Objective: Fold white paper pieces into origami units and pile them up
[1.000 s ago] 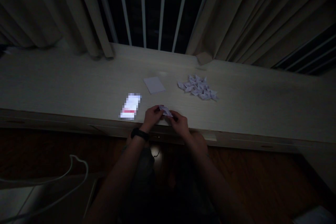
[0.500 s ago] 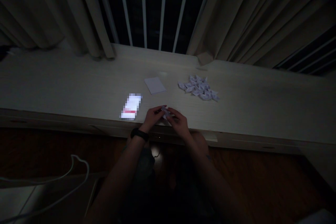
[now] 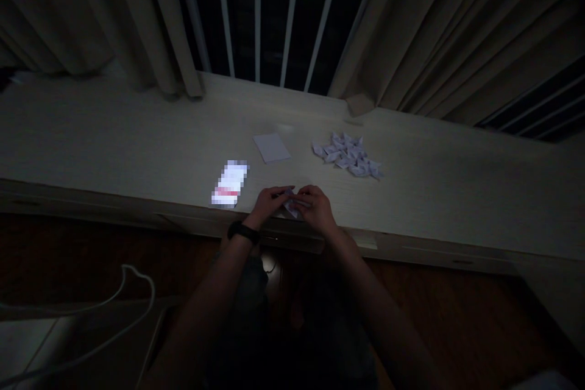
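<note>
A small piece of folded white paper (image 3: 289, 209) is between my two hands at the front edge of the pale counter. My left hand (image 3: 269, 204), with a dark band on its wrist, pinches the paper from the left. On the other side my right hand (image 3: 317, 206) has its fingers bent against the paper. Beyond them lies a flat stack of square paper (image 3: 271, 148). Farther right is a pile of several folded paper shapes (image 3: 350, 154). The dim light hides the finer folds.
A lit phone (image 3: 231, 183), its screen blurred out, lies left of my hands on the counter (image 3: 114, 140). Curtains (image 3: 411, 30) and a barred window (image 3: 274, 18) stand behind. A white cable (image 3: 150, 292) loops at the lower left.
My right hand has shifted slightly right and its fingers have curled more. The paper shows a wider, pointed flap below the fingers. The view has tilted a little.
</note>
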`<act>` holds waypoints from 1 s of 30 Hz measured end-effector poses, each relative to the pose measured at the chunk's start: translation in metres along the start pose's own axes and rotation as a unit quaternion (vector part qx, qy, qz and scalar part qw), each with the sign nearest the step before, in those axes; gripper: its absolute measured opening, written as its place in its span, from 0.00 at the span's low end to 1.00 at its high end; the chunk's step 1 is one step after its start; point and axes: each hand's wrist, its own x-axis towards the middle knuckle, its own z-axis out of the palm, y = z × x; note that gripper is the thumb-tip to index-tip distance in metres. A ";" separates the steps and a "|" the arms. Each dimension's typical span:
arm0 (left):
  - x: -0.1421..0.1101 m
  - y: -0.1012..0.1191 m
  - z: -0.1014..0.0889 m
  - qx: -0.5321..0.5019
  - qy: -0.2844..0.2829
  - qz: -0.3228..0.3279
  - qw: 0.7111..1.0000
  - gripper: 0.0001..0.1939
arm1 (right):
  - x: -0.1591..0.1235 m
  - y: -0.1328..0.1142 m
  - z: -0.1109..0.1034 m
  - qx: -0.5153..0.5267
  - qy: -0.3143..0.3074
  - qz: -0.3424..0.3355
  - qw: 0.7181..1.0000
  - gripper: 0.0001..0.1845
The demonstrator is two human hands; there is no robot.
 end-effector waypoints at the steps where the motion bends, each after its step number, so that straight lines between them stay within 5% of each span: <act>1: 0.000 0.001 -0.001 0.002 0.000 -0.001 1.000 0.17 | -0.001 0.000 0.001 0.000 0.002 0.001 1.000 0.12; 14: 0.004 0.000 -0.010 -0.042 -0.047 0.029 0.998 0.11 | -0.003 -0.002 0.000 -0.036 -0.050 -0.029 0.998 0.12; 19: 0.002 0.005 -0.009 -0.091 -0.047 -0.022 0.994 0.17 | -0.002 -0.002 -0.001 -0.037 -0.060 -0.037 0.997 0.13; 30: 0.001 0.002 -0.007 -0.075 -0.020 -0.020 0.997 0.21 | 0.000 -0.005 -0.005 -0.050 -0.082 -0.033 0.995 0.16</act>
